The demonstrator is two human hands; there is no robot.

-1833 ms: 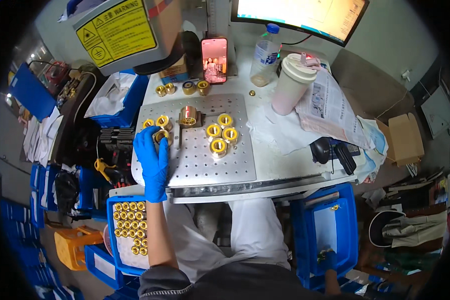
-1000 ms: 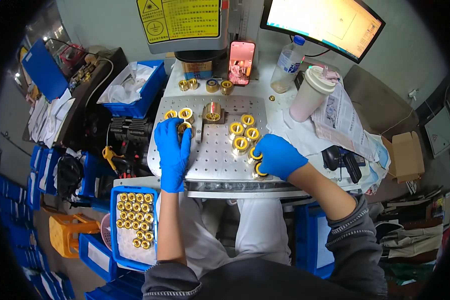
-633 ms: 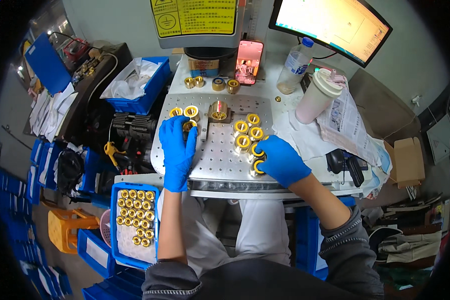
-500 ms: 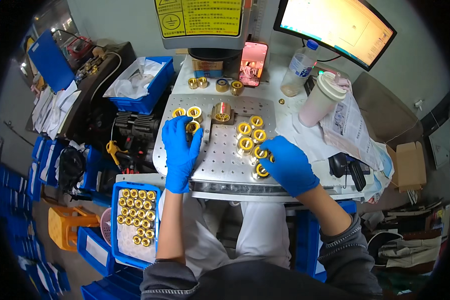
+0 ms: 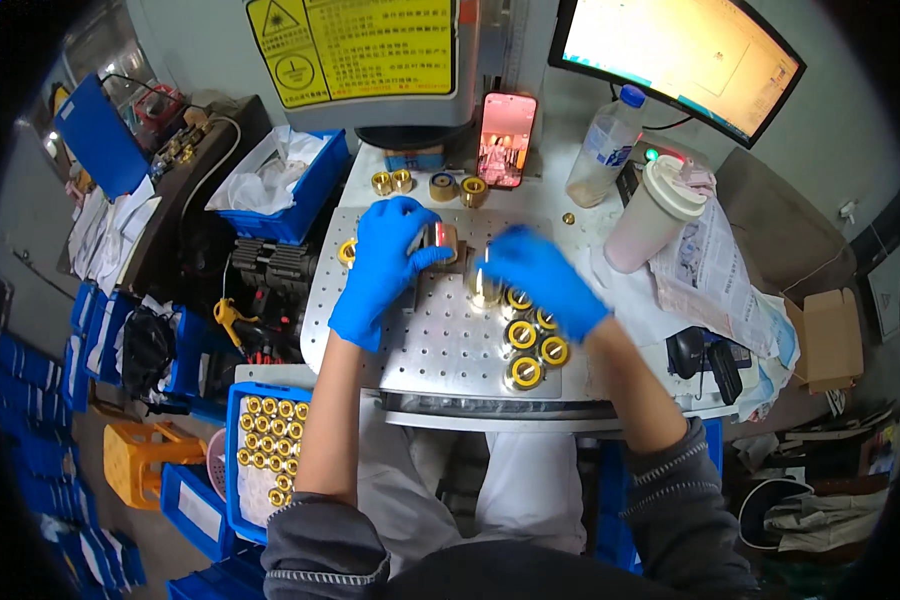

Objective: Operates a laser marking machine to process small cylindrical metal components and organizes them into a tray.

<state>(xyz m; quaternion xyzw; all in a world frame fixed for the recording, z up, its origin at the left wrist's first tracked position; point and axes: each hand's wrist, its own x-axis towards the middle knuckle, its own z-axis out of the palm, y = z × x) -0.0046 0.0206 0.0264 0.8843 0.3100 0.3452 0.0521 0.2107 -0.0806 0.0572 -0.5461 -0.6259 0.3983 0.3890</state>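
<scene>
My left hand (image 5: 382, 265), in a blue glove, closes thumb and fingers on a brass fitting (image 5: 445, 240) at the small block on the perforated metal plate (image 5: 420, 360). A red light spot shows on that fitting. My right hand (image 5: 548, 280), also gloved and blurred by motion, has its fingertips round the top of another brass fitting (image 5: 484, 290), which is smeared too. Below the right hand several ring-shaped brass fittings (image 5: 523, 336) stand in a cluster. One more brass fitting (image 5: 347, 252) shows left of my left hand, which hides the plate behind it.
At the back stand a few fittings (image 5: 473, 191), a lit phone (image 5: 507, 140) and a machine head (image 5: 365, 50). A bottle (image 5: 607, 145), a lidded cup (image 5: 654, 215) and a monitor (image 5: 680, 60) are at right. A blue tray (image 5: 234, 440) of fittings sits lower left.
My left hand has moved right from the left fittings to the one at the block. My right hand has moved up and left from the cluster with a fitting at its fingertips.
</scene>
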